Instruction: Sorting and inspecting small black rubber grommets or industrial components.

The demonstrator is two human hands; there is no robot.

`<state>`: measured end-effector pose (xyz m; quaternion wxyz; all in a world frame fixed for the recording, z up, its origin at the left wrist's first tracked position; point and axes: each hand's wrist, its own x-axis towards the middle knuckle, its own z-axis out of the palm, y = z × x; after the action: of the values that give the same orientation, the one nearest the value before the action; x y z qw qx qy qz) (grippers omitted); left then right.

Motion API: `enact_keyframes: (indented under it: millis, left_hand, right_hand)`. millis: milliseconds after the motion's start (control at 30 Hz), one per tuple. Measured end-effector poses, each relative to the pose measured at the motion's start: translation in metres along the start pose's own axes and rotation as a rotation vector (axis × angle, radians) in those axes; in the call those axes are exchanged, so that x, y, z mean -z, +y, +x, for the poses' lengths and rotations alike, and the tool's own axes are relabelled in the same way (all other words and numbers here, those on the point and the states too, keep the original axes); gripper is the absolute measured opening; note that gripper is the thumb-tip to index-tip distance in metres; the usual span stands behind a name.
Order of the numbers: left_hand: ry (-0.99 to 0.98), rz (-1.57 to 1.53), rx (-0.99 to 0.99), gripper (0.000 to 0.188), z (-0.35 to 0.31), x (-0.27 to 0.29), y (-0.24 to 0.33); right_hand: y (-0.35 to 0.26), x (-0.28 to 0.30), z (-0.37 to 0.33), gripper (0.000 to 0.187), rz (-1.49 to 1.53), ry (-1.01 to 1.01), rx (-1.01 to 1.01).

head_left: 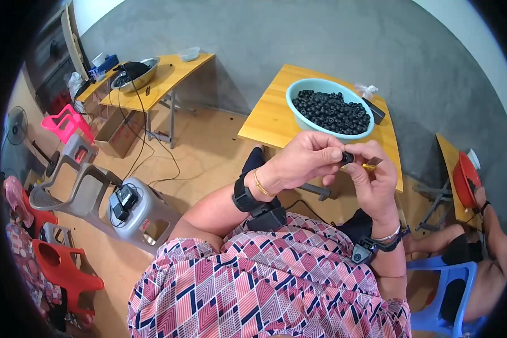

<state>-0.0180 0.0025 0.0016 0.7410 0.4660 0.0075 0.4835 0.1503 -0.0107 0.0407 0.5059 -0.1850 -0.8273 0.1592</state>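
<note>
Over the near edge of the yellow table (270,121), my two hands meet in front of a light blue basin (305,123). The basin is heaped with small round black parts (332,111). Between finger and thumb, my left hand (301,160) pinches one small black part (347,158). My right hand (374,188) is closed round a small flat blade with a yellow piece (372,164), its thumb beside the black part. The fingers hide some of both things.
Behind the basin lie a dark box (374,111) and a clear plastic bag (367,90). At right, another person's hand (480,197) reaches into a red basin (465,179). Left of me, a grey stool (155,217) carries black devices with cables. A metal bowl (143,79) stands farther back.
</note>
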Motion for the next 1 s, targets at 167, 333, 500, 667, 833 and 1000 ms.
enact_keyframes:
  millis: [167,333,500,667,833,1000]
  left_hand:
    - [0.057,0.013,0.008,0.016,0.002,0.004,-0.002]
    - [0.081,0.092,-0.047,0.015,0.005,0.001,-0.004]
    - [0.139,0.435,-0.21,0.013,0.009,-0.004,0.001]
    - [0.216,0.536,-0.224,0.015,0.005,-0.004,-0.004]
    - [0.167,0.412,-0.089,0.014,0.014,0.005,-0.013]
    - [0.17,0.389,0.047,0.019,0.016,0.01,-0.021]
  right_hand:
    - [0.009,0.003,0.0,0.019,-0.002,-0.018,-0.016]
    - [0.008,0.002,-0.003,0.019,-0.002,0.035,-0.022]
    - [0.016,-0.002,-0.005,0.015,-0.039,0.169,0.029]
    - [0.019,0.005,-0.01,0.014,-0.103,0.129,0.007]
    - [0.012,0.009,-0.008,0.028,-0.17,-0.02,-0.021]
    - [0.027,0.017,-0.024,0.026,-0.184,0.023,-0.101]
